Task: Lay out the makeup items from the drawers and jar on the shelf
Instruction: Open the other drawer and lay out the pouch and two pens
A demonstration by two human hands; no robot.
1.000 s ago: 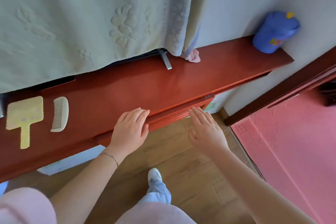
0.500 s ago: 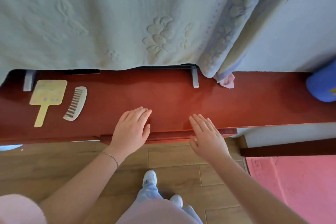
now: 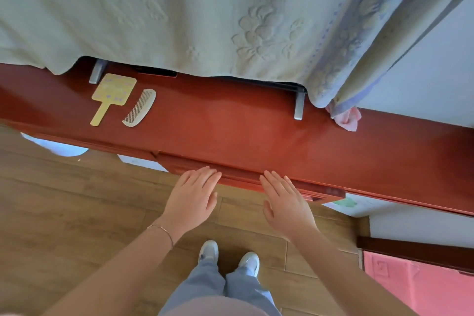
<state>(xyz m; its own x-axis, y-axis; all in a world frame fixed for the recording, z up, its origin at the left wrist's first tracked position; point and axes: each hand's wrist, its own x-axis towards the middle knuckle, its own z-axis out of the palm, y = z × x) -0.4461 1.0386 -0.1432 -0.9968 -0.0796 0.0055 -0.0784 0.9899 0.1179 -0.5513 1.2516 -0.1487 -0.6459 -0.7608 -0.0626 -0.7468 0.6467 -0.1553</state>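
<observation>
A long red wooden shelf runs across the view. On its left part lie a yellow hand mirror and a pale comb, side by side. Under the shelf's front edge a red drawer front sticks out slightly. My left hand and my right hand rest flat with fingers extended, their fingertips on the drawer front. Neither hand holds anything. The drawer's inside is hidden.
A pale green embossed cloth hangs over something on grey metal feet at the back of the shelf. A pink scrap lies at the cloth's right corner. Wooden floor, my shoes and a pink mat are below.
The view has swung left and the blue jar at the right has left the frame. Both hands stay flat at the drawer front, now nearer the shelf's edge.
</observation>
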